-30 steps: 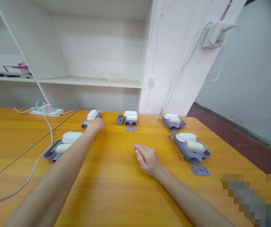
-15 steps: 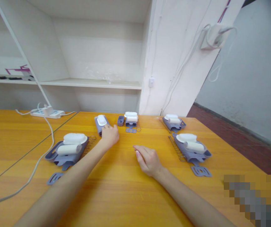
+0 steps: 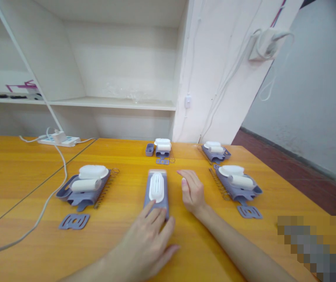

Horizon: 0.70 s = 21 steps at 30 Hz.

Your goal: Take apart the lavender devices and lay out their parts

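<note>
A grey-purple casing (image 3: 148,196) with a white slotted oval piece (image 3: 156,187) on top lies in the middle of the wooden table. My left hand (image 3: 151,233) lies over its near end, fingertips stretched onto the casing and the tip of the white piece, thumb spread away. The near end of the casing is partly hidden under those fingers. Just right of the casing, apart from it, my right hand (image 3: 193,192) rests on its side on the table. Its fingers are loosely stretched together towards the left, and it holds nothing.
Sets of grey-purple parts with white pieces stand at left (image 3: 84,186), right (image 3: 238,184), back middle (image 3: 162,147) and back right (image 3: 215,150). Springs and a slotted flat plate (image 3: 74,221) lie beside them. A power strip (image 3: 59,139) trails a white cable (image 3: 63,168) along the left.
The casing with the white piece has slid from the back left to the table's middle, nearer to me, under my left hand. My right hand has shifted slightly right.
</note>
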Each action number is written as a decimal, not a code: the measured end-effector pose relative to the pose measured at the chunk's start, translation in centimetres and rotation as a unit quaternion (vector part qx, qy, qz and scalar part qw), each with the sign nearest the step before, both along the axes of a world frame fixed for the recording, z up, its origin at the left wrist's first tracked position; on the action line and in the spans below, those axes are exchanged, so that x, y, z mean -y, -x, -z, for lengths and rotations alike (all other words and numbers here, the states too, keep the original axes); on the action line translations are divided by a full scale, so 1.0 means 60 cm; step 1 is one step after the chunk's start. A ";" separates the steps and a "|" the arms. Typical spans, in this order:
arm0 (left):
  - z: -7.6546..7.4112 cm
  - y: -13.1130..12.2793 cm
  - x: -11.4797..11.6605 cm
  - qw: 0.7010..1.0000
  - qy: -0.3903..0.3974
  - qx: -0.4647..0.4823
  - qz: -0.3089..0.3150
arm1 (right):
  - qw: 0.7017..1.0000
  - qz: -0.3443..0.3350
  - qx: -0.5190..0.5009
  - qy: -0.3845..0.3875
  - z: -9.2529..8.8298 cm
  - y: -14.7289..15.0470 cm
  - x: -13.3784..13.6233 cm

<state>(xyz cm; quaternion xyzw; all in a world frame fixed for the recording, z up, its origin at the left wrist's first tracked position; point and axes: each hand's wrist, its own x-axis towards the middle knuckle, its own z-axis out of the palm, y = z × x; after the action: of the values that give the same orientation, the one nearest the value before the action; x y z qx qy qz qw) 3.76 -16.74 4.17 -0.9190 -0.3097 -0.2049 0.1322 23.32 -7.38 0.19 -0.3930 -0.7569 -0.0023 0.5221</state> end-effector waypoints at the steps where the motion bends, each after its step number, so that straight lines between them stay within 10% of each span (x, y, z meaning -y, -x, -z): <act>1: -0.002 0.013 0.009 1.000 -0.001 0.020 0.024 | 1.000 0.004 -0.013 0.000 -0.001 -0.003 -0.002; 7: 0.019 0.071 -0.032 0.994 -0.054 0.044 -0.088 | 0.998 -0.057 0.009 0.037 -0.001 -0.009 -0.003; 13: 0.032 0.041 -0.135 0.969 0.064 0.033 -0.235 | 0.988 -0.049 0.116 0.084 -0.002 0.005 -0.006; 21: 0.042 0.006 -0.218 0.968 0.117 0.124 -0.186 | 0.972 -0.041 0.162 0.168 0.002 -0.025 -0.037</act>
<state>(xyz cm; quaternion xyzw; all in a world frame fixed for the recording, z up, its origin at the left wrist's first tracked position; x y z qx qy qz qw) 3.40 -3.68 1.67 -0.8217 -0.5112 -0.2511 0.0200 24.84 -5.16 0.09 -0.4378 -0.8365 0.0830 0.3191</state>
